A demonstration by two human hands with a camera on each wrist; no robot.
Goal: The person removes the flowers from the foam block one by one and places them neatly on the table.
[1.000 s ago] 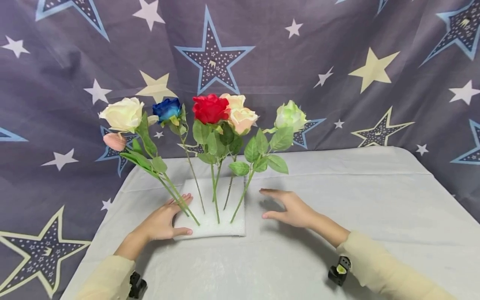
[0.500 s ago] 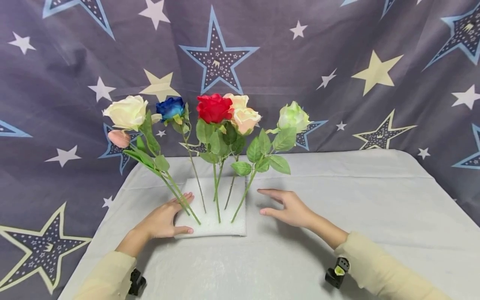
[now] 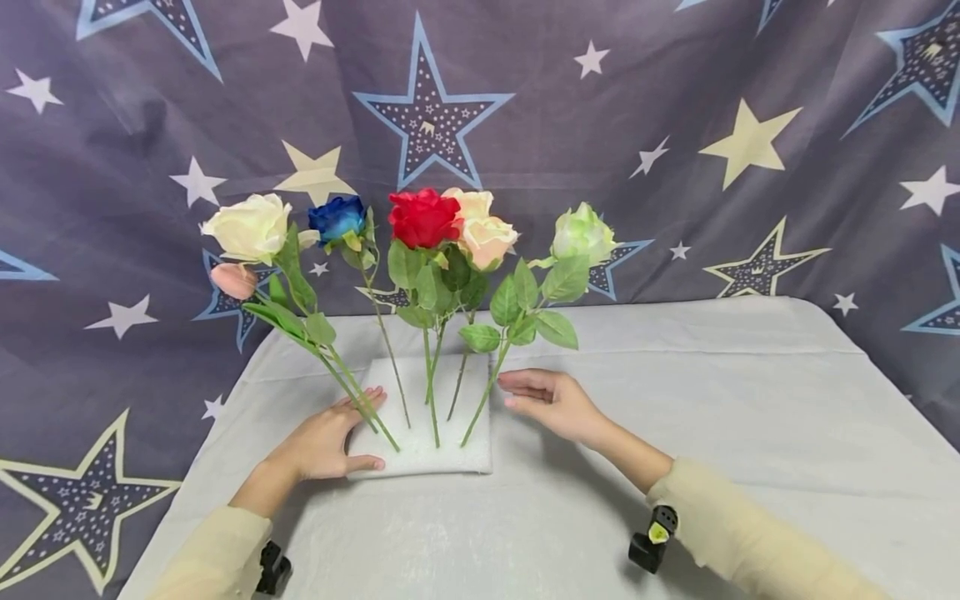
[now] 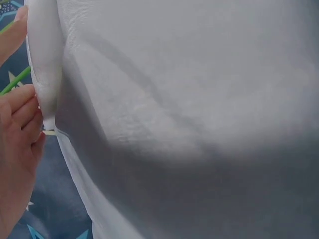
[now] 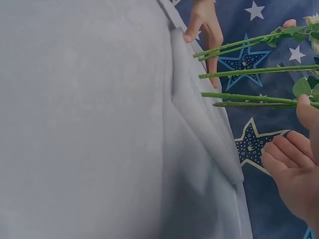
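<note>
A white foam block [image 3: 474, 457] lies on the cloth-covered table with several artificial flowers standing in it. My left hand [image 3: 317, 443] rests on the block's left side, fingers and thumb spread over its edge. Leaning left are a cream rose [image 3: 247, 227] and a pink tulip [image 3: 234, 281]. Behind them stands a blue rose [image 3: 336, 219]. A red rose [image 3: 423, 217] rises mid-block, with peach roses [image 3: 487, 240] just behind. The pale green rose [image 3: 582, 235] leans right. Beside its stem, my right hand [image 3: 561, 408] hovers with fingers loosely bent and nothing in its grasp.
White cloth [image 3: 712, 400] covers the table, its far edge meeting a dark star-patterned curtain [image 3: 555, 133]. A small black wrist camera [image 3: 654, 537] hangs under the right sleeve, another camera [image 3: 273, 570] under the left.
My right hand has moved left and slightly up, closer to the pale green rose's stem, and its fingers and thumb have come nearer together. My left hand stays on the foam block.
</note>
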